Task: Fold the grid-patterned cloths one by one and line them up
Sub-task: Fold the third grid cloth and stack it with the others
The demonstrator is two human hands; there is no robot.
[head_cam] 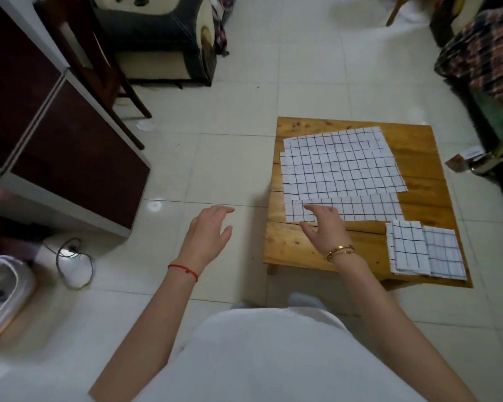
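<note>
Right hand hovers over the near-left part of the wooden worktop, fingers spread and relaxed, tips over the half-folded cloth strip; contact unclear. Flat cloth stack lies just behind the strip. Two folded cloths sit side by side at near-right. Left hand hangs open over the floor, holding nothing.
</note>
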